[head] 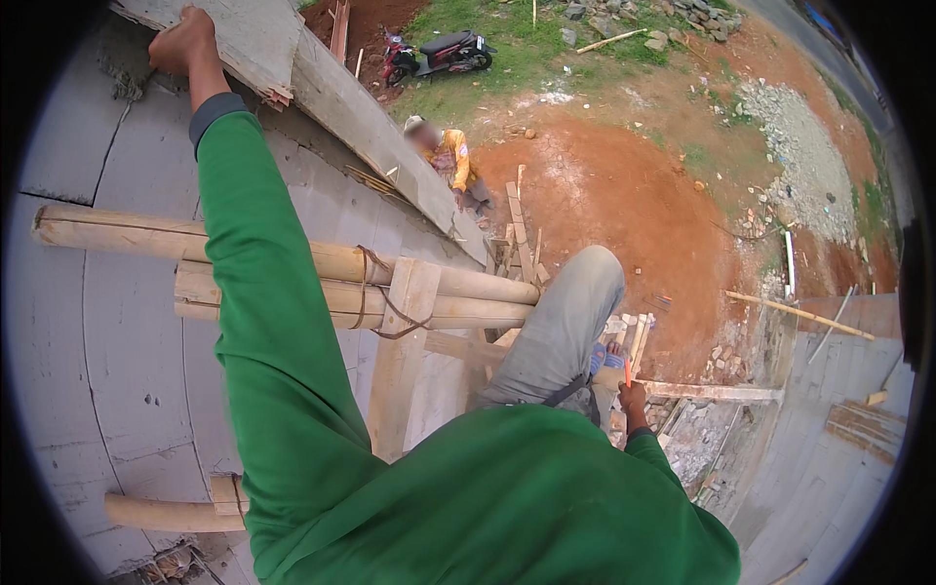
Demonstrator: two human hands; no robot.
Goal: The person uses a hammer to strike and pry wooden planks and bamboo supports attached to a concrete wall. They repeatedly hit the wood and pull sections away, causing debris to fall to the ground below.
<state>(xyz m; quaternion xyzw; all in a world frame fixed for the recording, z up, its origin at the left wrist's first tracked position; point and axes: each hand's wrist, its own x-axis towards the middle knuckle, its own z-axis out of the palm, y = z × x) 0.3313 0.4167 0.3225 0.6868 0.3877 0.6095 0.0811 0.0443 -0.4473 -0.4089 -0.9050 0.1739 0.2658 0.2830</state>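
At the upper left, my left hand [184, 44] grips the edge of a broad pale board [256, 47], whose lower edge is splintered. A long board [387, 139] slopes from there down to the right, beside the block wall [139, 307]. My right hand [633, 398] is low beside my bent knee, closed around an orange-handled tool [627, 371]; the rest of the tool is hidden. Bamboo poles [468, 311] tied to an upright timber [398, 358] run under my left arm to my leg.
A person in a yellow patterned top [457, 161] is below, beyond the long board. Timber planks [521, 230] lean there. A whitish beam [709, 391] spans right of my right hand to another block wall [812, 453]. A motorbike [439, 55] stands on grass far below.
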